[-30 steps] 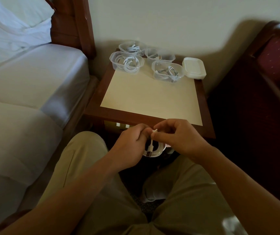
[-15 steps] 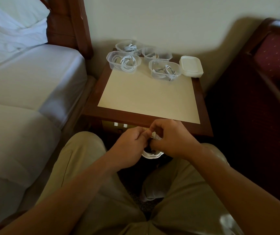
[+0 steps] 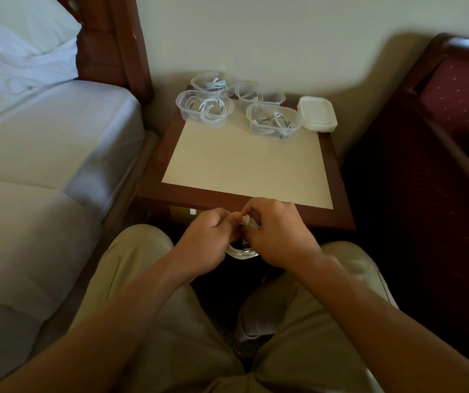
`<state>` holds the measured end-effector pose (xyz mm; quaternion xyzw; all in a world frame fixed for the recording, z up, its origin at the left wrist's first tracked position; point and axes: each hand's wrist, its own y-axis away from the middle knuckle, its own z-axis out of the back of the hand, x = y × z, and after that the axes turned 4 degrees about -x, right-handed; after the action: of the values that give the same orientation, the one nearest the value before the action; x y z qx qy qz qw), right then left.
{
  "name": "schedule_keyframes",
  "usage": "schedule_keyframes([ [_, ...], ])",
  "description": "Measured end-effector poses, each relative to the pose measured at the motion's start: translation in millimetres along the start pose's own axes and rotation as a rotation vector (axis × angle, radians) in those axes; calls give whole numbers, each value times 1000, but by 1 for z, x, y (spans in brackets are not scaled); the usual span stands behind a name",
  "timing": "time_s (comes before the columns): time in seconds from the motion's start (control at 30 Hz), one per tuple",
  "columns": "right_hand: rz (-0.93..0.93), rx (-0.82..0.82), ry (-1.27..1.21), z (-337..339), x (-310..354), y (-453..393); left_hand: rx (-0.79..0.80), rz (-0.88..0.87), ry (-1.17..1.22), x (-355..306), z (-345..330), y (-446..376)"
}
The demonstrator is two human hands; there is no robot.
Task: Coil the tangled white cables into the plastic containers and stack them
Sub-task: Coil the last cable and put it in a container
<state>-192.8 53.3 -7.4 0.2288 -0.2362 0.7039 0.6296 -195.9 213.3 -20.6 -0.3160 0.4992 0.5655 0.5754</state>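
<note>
Just before the tabletop's (image 3: 338, 194) near edge, over the lap, both hands meet on a white cable (image 3: 241, 252). Left hand (image 3: 207, 245) has its fingers curled, its grip pinching the cable near the top; right hand (image 3: 278, 236) has its grip closed round the bundled strands, a loop hanging below between the two. Four clear containers (image 3: 204, 108) sit at the tabletop's far edge, each with a coiled cable inside. White lids (image 3: 317, 114) are stacked just right of them. A bed (image 3: 43, 143) lies to the left.
</note>
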Motion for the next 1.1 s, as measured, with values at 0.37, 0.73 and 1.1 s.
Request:
schedule_keyframes([
  [0.37,-114,121,83,3,1,0,37,-57,-93,-2,-1,4],
  [0.73,-339,581,-985,27,-27,4,-6,-26,-3,-1,10,0],
  [1.1,-30,649,-523,61,-34,-2,243,34,260,-9,21,1],
])
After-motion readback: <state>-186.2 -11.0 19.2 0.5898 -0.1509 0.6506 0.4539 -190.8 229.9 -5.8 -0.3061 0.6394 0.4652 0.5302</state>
